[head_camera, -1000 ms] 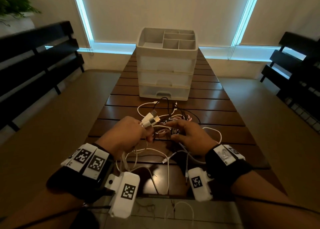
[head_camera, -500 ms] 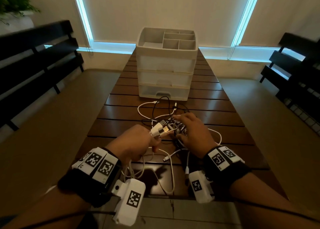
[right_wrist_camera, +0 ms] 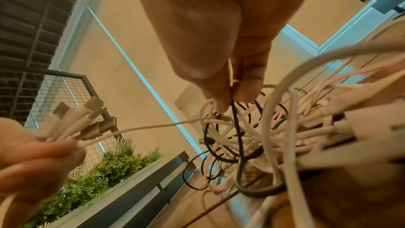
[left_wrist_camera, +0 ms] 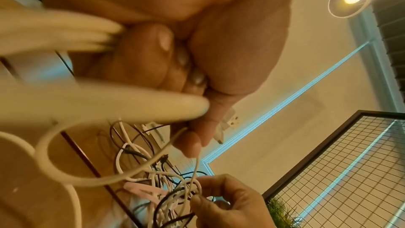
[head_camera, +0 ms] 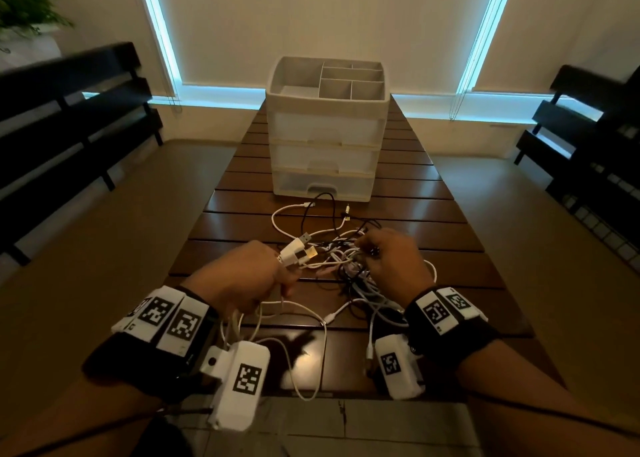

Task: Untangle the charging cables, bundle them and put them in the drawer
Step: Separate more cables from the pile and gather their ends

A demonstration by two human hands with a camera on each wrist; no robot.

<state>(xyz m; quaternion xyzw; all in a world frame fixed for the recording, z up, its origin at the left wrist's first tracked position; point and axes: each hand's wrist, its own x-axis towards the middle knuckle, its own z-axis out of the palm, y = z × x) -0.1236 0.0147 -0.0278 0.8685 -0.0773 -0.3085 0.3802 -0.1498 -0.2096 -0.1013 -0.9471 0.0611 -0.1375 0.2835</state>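
A tangle of white, black and pink charging cables [head_camera: 346,262] lies on the slatted wooden table [head_camera: 433,221]. My left hand [head_camera: 249,276] grips a bunch of white cables, and their USB plugs [head_camera: 299,250] stick out past my thumb; the same plugs [right_wrist_camera: 87,119] show in the right wrist view. My right hand [head_camera: 388,259] rests over the tangle, and its fingertips [right_wrist_camera: 221,100] pinch a black cable [right_wrist_camera: 237,127] in the knot. White loops [head_camera: 311,346] hang off the table's near edge. The white plastic drawer unit [head_camera: 325,138] stands beyond the cables, with all its drawers closed.
Black slatted benches stand at the left [head_camera: 65,117] and at the right [head_camera: 588,138] of the table. A potted plant [head_camera: 27,10] sits at the top left. On top of the drawer unit is an open divided tray [head_camera: 349,79].
My left hand with its plugs has drawn back toward me and lower. My right hand has moved forward over the tangle and shifted its hold within the knot.
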